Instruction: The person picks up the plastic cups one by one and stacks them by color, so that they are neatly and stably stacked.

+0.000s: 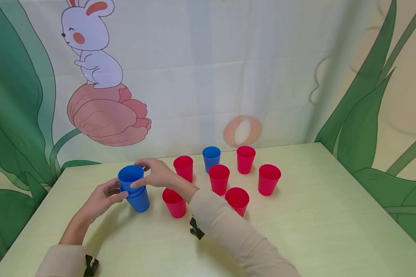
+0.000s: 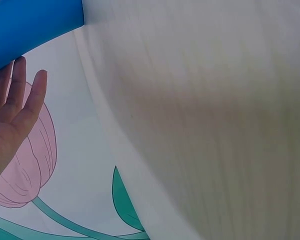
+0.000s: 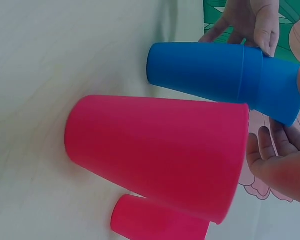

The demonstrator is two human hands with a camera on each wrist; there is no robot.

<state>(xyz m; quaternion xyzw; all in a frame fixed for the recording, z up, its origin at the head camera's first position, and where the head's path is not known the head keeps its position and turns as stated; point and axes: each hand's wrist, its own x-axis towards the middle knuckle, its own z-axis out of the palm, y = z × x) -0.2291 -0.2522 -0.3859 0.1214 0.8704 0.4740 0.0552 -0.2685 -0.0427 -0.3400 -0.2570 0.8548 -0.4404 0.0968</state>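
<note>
A stack of blue cups (image 1: 139,202) stands upright at the table's left, two rims showing close together below the top cup. My right hand (image 1: 159,174) holds the top blue cup (image 1: 131,184) near its rim, thumb in front and fingers behind; this cup sits partway into the stack. From the left, my left hand (image 1: 98,198) grips the stack at the lower rims, its thumb (image 3: 264,37) across them. In the left wrist view, fingers (image 2: 32,100) reach up at a blue cup (image 2: 30,27). Just right of the stack stands a red cup (image 1: 176,206).
Several more red cups (image 1: 269,180) stand mouth up across the middle of the table (image 1: 332,215). Another blue cup (image 1: 211,157) stands among them at the back. My right forearm (image 1: 225,227) passes over the near red cups. A printed curtain (image 1: 180,77) hangs behind the table.
</note>
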